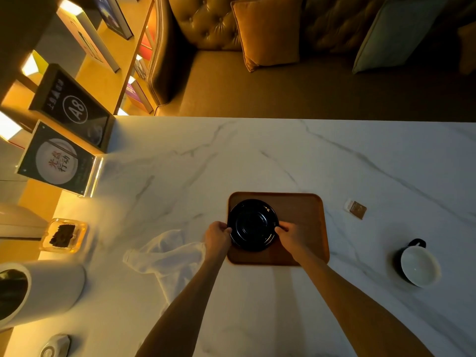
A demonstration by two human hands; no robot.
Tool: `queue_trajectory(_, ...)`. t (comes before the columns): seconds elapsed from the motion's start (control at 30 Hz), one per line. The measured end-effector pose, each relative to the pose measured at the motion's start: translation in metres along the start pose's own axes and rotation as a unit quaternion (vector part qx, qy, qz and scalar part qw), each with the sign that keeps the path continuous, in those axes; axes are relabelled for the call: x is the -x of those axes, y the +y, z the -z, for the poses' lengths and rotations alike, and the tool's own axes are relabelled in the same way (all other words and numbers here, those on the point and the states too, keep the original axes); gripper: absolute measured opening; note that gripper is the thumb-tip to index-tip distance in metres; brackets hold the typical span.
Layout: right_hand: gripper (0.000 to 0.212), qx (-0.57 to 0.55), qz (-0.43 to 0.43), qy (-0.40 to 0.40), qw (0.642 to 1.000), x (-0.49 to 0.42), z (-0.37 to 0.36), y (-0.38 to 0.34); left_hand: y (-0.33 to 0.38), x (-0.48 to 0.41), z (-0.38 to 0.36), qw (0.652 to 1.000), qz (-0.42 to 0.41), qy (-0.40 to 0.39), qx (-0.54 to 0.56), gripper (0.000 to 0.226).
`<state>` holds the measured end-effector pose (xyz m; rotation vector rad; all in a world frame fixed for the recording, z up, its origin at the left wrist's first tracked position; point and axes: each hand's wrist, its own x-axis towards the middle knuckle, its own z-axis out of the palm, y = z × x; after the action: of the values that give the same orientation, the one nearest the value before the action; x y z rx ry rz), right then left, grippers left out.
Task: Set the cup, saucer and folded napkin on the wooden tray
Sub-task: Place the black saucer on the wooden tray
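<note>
In the head view, the black saucer (253, 224) is held over the left part of the wooden tray (301, 215), its rim pinched by the left hand (217, 237) and right hand (292, 234). The cup (418, 265) remains on the marble table (257, 155), well right. The napkin (167, 253) lies unfolded, left of the tray; both are judged outstanding.

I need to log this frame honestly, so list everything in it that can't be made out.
All in the head view.
1. Whether the saucer touches the tray: the overhead angle hides any gap.
2. Part of the napkin: the left forearm covers it.
3. Print on the small packet: too small.
4. The white container: cut off by the left edge.
</note>
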<state>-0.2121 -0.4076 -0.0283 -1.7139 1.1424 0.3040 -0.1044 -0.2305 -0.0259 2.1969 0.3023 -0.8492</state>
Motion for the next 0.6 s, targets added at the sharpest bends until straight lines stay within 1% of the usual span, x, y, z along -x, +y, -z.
queue_trajectory(0.1, 0.033, -0.006, 0.005, 0.001, 1.0, 0.004, 0.0, -0.001, 0.003, 0.001, 0.001, 1.0, 0.006, 0.001, -0.027, 0.013)
queue_trajectory(0.33, 0.033, 0.013, 0.014, 0.008, 1.0, 0.006, -0.001, 0.001, 0.004, 0.005, 0.0, 0.998, -0.012, 0.007, -0.059, 0.018)
queue_trajectory(0.47, 0.036, 0.021, 0.018, -0.002, 1.0, 0.011, 0.002, -0.002, 0.004, 0.006, 0.002, 0.999, -0.011, 0.001, -0.048, 0.018)
queue_trajectory(0.53, 0.036, 0.02, 0.017, -0.012, 1.0, 0.012, 0.004, -0.004, 0.003, 0.006, 0.003, 1.0, -0.001, -0.005, -0.023, 0.015)
queue_trajectory(0.6, 0.039, 0.017, 0.015, -0.045, 0.999, 0.012, 0.008, -0.006, 0.002, 0.007, 0.005, 1.0, 0.01, -0.009, 0.001, 0.014)
